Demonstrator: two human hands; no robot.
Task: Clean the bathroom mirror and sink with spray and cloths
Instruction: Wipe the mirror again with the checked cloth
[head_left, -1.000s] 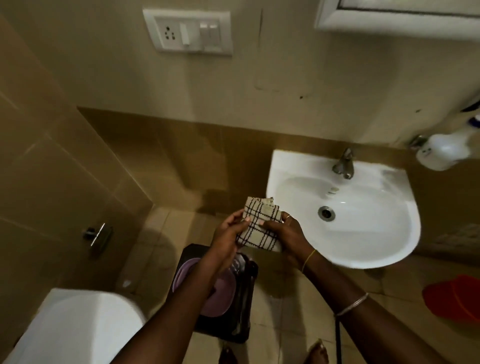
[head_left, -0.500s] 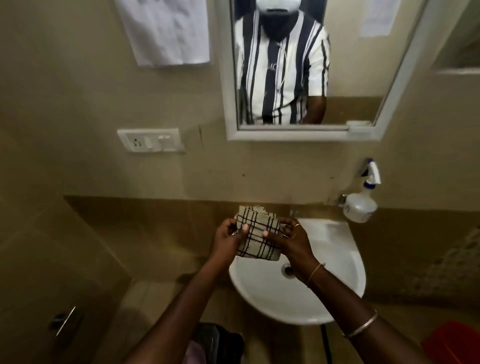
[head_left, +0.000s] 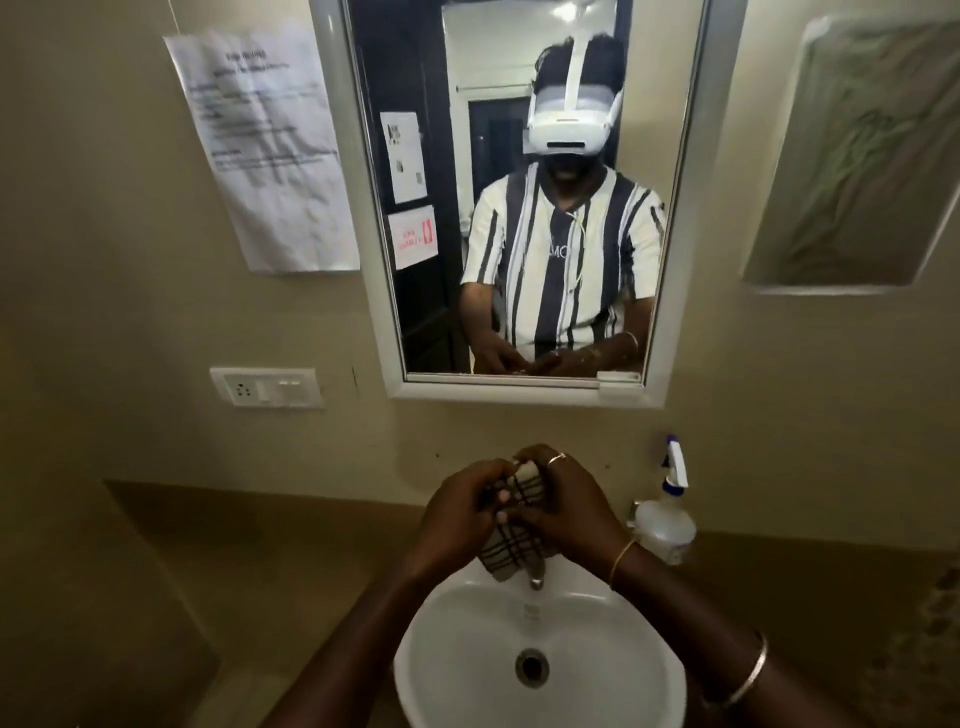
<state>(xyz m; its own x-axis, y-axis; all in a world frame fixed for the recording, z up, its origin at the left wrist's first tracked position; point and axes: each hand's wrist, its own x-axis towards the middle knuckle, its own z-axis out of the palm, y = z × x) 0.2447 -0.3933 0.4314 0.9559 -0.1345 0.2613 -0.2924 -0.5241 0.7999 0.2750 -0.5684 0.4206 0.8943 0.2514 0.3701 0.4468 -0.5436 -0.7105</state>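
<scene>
While over one sink (head_left: 457, 654), left hand (head_left: 457, 519), right hand (head_left: 574, 512), fingers (head_left: 551, 467) curled round one cloth (head_left: 511, 553).

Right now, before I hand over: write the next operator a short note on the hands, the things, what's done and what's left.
Left hand and right hand: both grip the bunched checked cloth, held over the tap at the back of the sink.
Spray bottle: upright right of the sink, by the wall, no hand on it.
Mirror: straight ahead, above.
Done: no spraying or wiping evident.
Left: spray, wipe mirror, then sink.
</scene>
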